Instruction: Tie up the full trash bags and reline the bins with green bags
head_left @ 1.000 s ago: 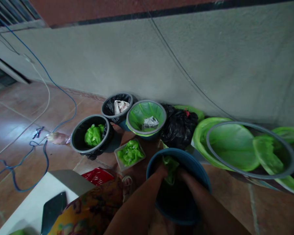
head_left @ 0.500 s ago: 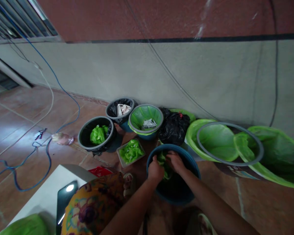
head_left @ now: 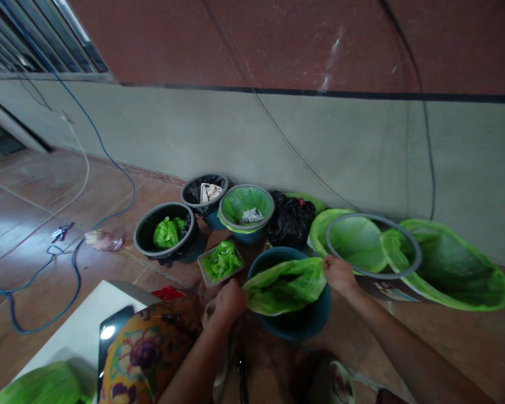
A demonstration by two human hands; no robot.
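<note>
A thin green plastic bag (head_left: 286, 286) is stretched sideways over the mouth of a blue bin (head_left: 317, 325), its opening spread between my hands. My left hand (head_left: 230, 303) grips the bag's left edge beside the bin's rim. On the other side, my right hand (head_left: 339, 274) pinches the bag's right edge, close to a loose grey ring (head_left: 416, 255). Left of the bin sits a small tray (head_left: 210, 276) holding crumpled green bags (head_left: 223, 260). The lower part of the stretched bag hangs over the dark inside of the bin.
Lined bins stand by the wall: a black-lined one (head_left: 141, 235), another with pale scraps (head_left: 185, 193), and a green-lined one (head_left: 231, 209). A tied black bag (head_left: 292, 221) and a large green-lined container (head_left: 458, 269) are nearby. Blue cable (head_left: 78, 269) and a white stool (head_left: 84, 314) lie left.
My hands have moved apart, left hand leftward and right hand rightward. The green bag, bunched inside the bin before, is now pulled open above it. The view has shifted slightly.
</note>
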